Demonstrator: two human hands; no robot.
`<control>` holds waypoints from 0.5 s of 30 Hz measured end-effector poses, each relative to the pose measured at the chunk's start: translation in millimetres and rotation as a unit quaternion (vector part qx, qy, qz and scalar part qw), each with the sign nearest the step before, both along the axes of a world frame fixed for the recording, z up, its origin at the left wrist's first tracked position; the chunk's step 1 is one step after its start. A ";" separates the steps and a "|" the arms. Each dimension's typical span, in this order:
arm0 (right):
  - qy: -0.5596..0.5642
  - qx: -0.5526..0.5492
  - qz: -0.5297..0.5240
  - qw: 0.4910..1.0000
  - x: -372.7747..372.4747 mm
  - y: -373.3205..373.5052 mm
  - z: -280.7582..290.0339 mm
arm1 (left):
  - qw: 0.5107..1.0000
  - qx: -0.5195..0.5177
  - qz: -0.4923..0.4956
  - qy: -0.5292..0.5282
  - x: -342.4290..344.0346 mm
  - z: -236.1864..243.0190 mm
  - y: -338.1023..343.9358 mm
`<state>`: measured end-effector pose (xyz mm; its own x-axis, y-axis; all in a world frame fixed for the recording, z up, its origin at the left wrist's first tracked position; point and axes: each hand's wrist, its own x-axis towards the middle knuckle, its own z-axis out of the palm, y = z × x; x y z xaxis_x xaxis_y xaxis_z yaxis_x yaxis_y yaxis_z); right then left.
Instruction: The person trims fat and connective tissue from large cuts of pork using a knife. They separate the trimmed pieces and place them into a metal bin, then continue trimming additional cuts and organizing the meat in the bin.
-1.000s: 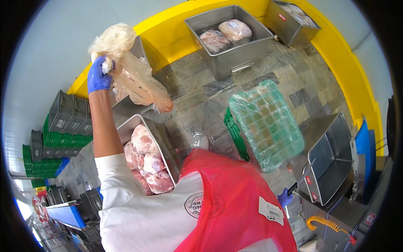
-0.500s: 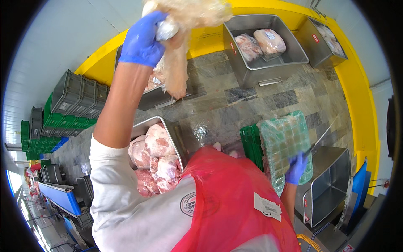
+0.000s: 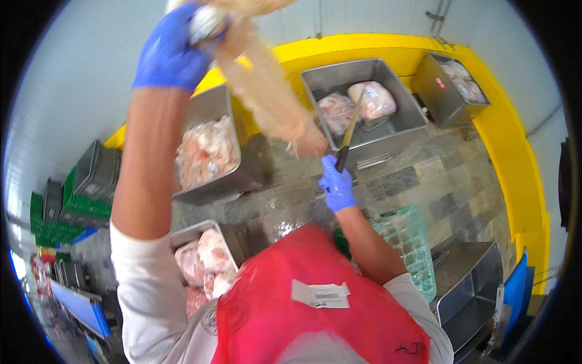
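Observation:
My left hand (image 3: 173, 48), in a blue glove, is raised high and grips the bunched top of a clear plastic bag (image 3: 270, 97) that hangs down with a pale lump at its lower end. My right hand (image 3: 336, 185), also in a blue glove, holds a knife (image 3: 350, 130) by its dark handle, blade pointing up. The blade stands just right of the bag's lower end. I wear a red apron (image 3: 315, 303) over white sleeves.
Steel tubs stand around on a tiled floor: one with pale meat (image 3: 209, 151), one with two wrapped pieces (image 3: 357, 106), one at the far right (image 3: 451, 85), one with pink cuts by my left side (image 3: 203, 258). A green crate under plastic wrap (image 3: 409, 249) is at my right. A yellow kerb (image 3: 509, 170) bounds the floor.
My left hand rose further with the bag. My right hand left the wrapped green crate and came up holding a knife beside the bag's lower end.

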<state>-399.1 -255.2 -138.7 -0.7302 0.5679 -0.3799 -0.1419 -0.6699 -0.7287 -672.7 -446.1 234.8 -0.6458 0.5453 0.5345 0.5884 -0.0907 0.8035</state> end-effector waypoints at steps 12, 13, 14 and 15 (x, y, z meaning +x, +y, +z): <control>0.038 -0.079 0.065 0.994 -21.7 99.3 15.9 | 0.881 0.154 0.065 -0.443 17.8 -131.0 43.7; 0.042 -0.057 0.068 0.995 -26.4 103.7 23.4 | 0.873 0.128 0.058 -0.468 2.9 -148.0 39.1; 0.044 -0.035 0.073 0.996 -29.1 110.5 29.4 | 0.878 0.123 0.046 -0.460 3.1 -157.5 44.7; 0.048 -0.012 0.081 0.996 -32.7 113.8 36.2 | 0.870 0.126 0.037 -0.476 -10.8 -169.3 44.0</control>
